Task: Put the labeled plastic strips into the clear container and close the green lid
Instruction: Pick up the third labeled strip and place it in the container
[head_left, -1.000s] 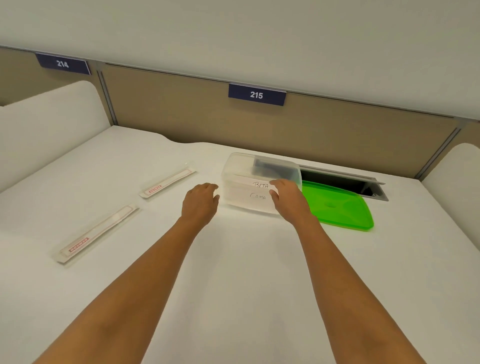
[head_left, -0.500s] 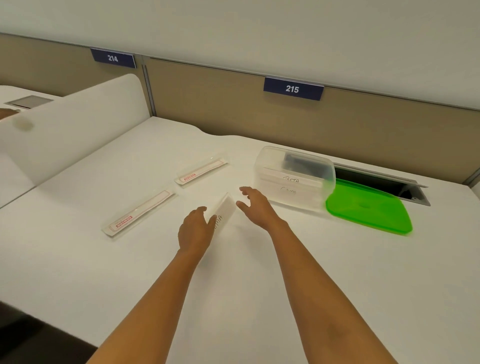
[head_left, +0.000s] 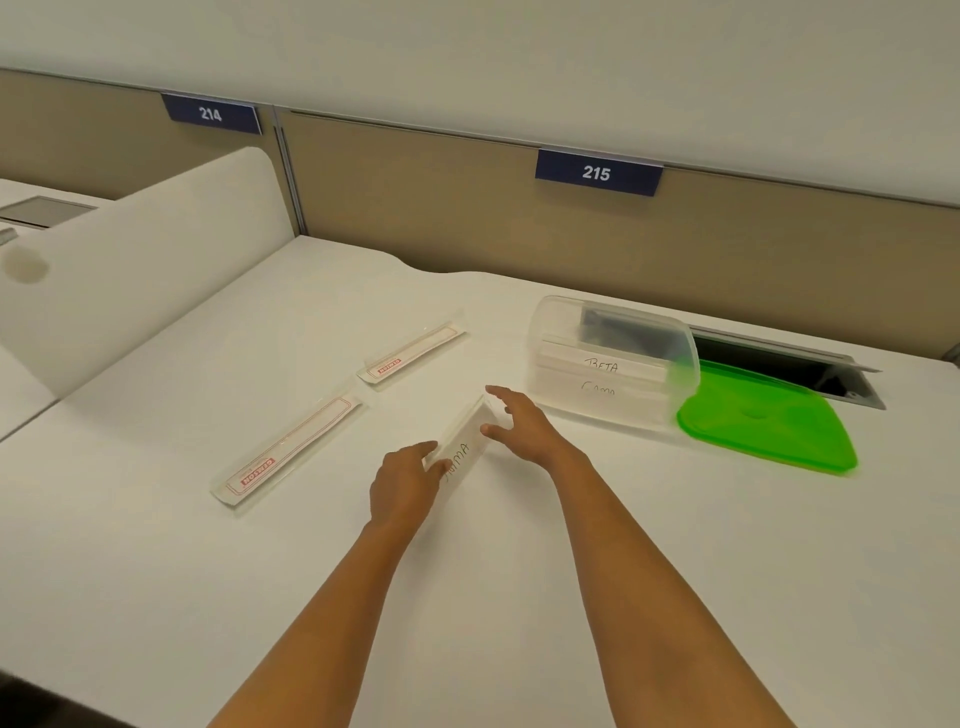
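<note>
The left hand pinched the near end of a white, hand-lettered plastic strip in its grip. The right hand, grip wide, touched its far end.

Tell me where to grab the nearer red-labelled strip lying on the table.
Pinch the nearer strip across its narrow width near mid-length, coming from above, probably with the left hand once free. It lies flat, long and thin, so only its long edges offer purchase.

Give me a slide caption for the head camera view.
Left hand grips a white hand-labelled plastic strip, right hand touching it, near the clear plastic container and flat green lid.
</note>
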